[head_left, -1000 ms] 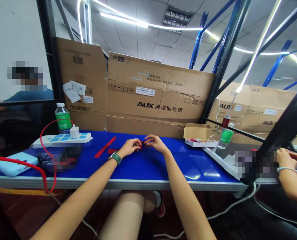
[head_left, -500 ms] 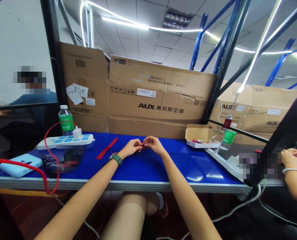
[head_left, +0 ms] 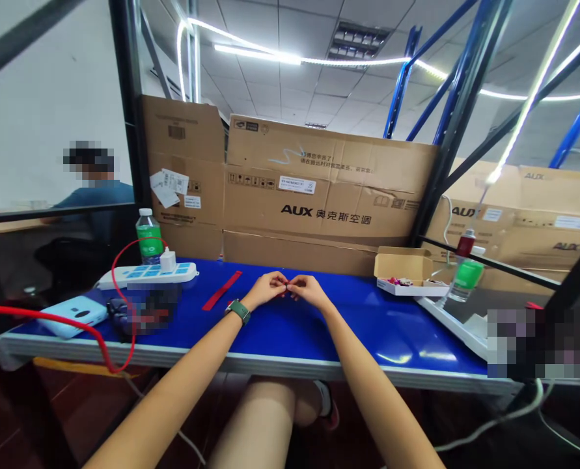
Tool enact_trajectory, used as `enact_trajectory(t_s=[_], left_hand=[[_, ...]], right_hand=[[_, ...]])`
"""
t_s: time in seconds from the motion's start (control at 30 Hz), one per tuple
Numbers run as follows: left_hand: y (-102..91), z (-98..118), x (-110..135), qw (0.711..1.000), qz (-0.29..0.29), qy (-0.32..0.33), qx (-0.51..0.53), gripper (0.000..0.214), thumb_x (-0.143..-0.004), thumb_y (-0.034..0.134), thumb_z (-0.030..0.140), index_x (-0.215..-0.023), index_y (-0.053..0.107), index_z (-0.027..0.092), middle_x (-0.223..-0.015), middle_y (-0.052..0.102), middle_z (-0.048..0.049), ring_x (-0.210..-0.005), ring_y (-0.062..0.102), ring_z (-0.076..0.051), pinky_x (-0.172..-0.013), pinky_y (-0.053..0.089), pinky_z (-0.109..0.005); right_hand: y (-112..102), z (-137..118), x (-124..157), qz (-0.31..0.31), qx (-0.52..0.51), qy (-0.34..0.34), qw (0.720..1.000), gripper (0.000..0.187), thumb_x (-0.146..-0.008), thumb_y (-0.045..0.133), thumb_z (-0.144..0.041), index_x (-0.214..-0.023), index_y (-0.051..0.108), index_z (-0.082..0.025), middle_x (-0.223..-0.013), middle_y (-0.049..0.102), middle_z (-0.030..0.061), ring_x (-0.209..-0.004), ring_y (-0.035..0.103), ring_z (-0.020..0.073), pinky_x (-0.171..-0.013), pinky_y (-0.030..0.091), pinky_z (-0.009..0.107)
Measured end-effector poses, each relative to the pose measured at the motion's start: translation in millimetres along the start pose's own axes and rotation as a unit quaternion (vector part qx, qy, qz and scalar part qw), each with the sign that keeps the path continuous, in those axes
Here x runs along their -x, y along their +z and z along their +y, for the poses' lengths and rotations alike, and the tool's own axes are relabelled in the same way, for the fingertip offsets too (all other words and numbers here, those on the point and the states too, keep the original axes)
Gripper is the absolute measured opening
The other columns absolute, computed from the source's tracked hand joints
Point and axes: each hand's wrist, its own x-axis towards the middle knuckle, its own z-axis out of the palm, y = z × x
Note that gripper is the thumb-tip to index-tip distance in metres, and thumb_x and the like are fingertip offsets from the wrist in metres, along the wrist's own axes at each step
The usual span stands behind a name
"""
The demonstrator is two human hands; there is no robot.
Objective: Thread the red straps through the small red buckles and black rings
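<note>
My left hand [head_left: 265, 290] and my right hand [head_left: 309, 290] meet above the middle of the blue table [head_left: 368, 326]. Their fingertips pinch a tiny dark red item [head_left: 287, 284], mostly hidden by my fingers, so I cannot tell what it is. A flat red strip [head_left: 222, 290] lies on the table to the left of my left hand, apart from it. A watch with a green strap [head_left: 239, 311] circles my left wrist.
Left on the table are a white power strip [head_left: 148, 275], a green-labelled water bottle [head_left: 150, 237], a pale blue phone or power bank [head_left: 72, 316], a pixelated object [head_left: 146, 309] and a red cable [head_left: 116, 319]. A small open carton [head_left: 404, 270] holds small items. Large cardboard boxes [head_left: 329, 195] stand behind.
The whole scene has shifted right in the view as my head turned. My hands stay pinched together, and the co-worker's forearm at the right edge has gone out of view.
</note>
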Motion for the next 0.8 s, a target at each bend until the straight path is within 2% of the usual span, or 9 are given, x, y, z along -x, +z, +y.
enact_trajectory(t_s=[0.1, 0.2, 0.33, 0.43, 0.57, 0.67, 0.8], left_hand=[[3.1, 0, 3, 0.999, -0.001, 0.033, -0.043, 0.042, -0.069, 0.084, 0.037, -0.1, 0.065, 0.015, -0.091, 0.074, -0.0082, -0.08, 0.071, -0.019, -0.076, 0.055, -0.031], [5.7, 3, 7, 0.993, 0.007, 0.057, -0.099, 0.041, -0.065, 0.086, 0.03, -0.097, 0.066, 0.015, -0.089, 0.074, -0.0066, -0.08, 0.07, -0.019, -0.075, 0.055, -0.029], [5.4, 10, 9, 0.986, 0.011, 0.074, -0.149, 0.02, -0.073, 0.077, 0.026, -0.086, 0.065, 0.016, -0.081, 0.074, -0.0045, -0.073, 0.069, -0.017, -0.069, 0.054, -0.027], [4.5, 14, 9, 0.981, 0.014, 0.087, -0.171, 0.012, -0.077, 0.07, 0.025, -0.086, 0.067, 0.016, -0.08, 0.074, -0.0047, -0.072, 0.069, -0.017, -0.07, 0.054, -0.027], [4.0, 15, 11, 0.976, -0.027, 0.099, -0.19, 0.021, -0.078, 0.068, 0.025, -0.097, 0.069, 0.017, -0.088, 0.075, -0.0048, -0.08, 0.071, -0.018, -0.077, 0.054, -0.027], [0.3, 15, 13, 0.966, -0.054, 0.099, -0.234, 0.036, -0.078, 0.072, 0.032, -0.112, 0.068, 0.02, -0.099, 0.075, -0.0045, -0.091, 0.07, -0.02, -0.085, 0.053, -0.029], [-12.3, 14, 16, 0.933, -0.063, 0.071, -0.346, 0.059, -0.07, 0.08, 0.047, -0.123, 0.064, 0.026, -0.12, 0.07, -0.0063, -0.108, 0.066, -0.027, -0.092, 0.049, -0.034]], right_hand=[[2, 3, -1, 0.032, -0.023, 0.032, 0.999, 0.027, -0.067, 0.079, -0.036, -0.077, 0.066, -0.015, -0.062, 0.069, 0.0026, -0.056, 0.066, 0.0156, -0.058, 0.056, 0.026], [2, 2, -1, 0.032, -0.04, 0.061, 0.997, 0.02, -0.068, 0.077, -0.03, -0.074, 0.066, -0.015, -0.06, 0.069, 0.0023, -0.056, 0.068, 0.0163, -0.059, 0.058, 0.026], [4, -3, 1, 0.033, -0.022, 0.099, 0.994, 0.012, -0.073, 0.071, -0.024, -0.073, 0.063, -0.016, -0.055, 0.068, 0.002, -0.052, 0.067, 0.0153, -0.054, 0.056, 0.022], [6, -5, 4, 0.048, -0.01, 0.106, 0.993, 0.011, -0.076, 0.067, -0.021, -0.076, 0.057, -0.017, -0.054, 0.067, 0.0009, -0.052, 0.069, 0.0156, -0.051, 0.054, 0.02], [7, -7, 7, 0.059, 0.014, 0.108, 0.992, 0.012, -0.079, 0.062, -0.016, -0.083, 0.051, -0.02, -0.053, 0.067, -0.0013, -0.053, 0.07, 0.0165, -0.048, 0.052, 0.018], [3, -10, 8, 0.093, 0.084, 0.107, 0.986, 0.011, -0.08, 0.058, -0.015, -0.087, 0.051, -0.02, -0.051, 0.065, -0.0029, -0.047, 0.067, 0.0147, -0.044, 0.046, 0.016], [-8, -12, 9, 0.176, 0.226, 0.089, 0.954, 0.006, -0.078, 0.062, -0.017, -0.083, 0.059, -0.018, -0.051, 0.064, -0.0023, -0.049, 0.065, 0.0132, -0.049, 0.044, 0.016]])
